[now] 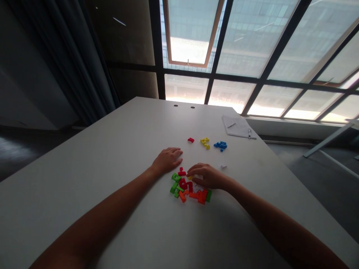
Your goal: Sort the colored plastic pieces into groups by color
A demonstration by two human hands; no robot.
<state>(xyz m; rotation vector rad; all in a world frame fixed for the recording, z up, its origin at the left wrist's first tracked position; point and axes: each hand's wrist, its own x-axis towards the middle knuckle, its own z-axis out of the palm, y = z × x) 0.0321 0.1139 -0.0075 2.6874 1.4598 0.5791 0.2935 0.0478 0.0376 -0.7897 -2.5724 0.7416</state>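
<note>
Left hand (167,160) lies flat and open on the white table (112,168). Right hand (207,176) is curled over a pile of coloured plastic blocks (185,190); what it holds cannot be told. Beyond: blue plastic piece (221,145) and paper sheet (238,127), writing illegible.

1. Our right hand (209,176) covers the right part of the pile of coloured pieces (186,186). We cannot see the pieces under it, nor tell whether its fingers grip any.
2. Only a sliver of a yellow piece (190,177) shows at its fingertips.
3. Our left hand (167,160) lies palm down and hides the tabletop beneath it.
4. Our 2 forearms are cut off by the bottom edge, as is the table (112,168).
5. The small white thing (223,166) beyond our right hand is too small to identify.
6. Writing on the paper (238,126) is too small to read.
</note>
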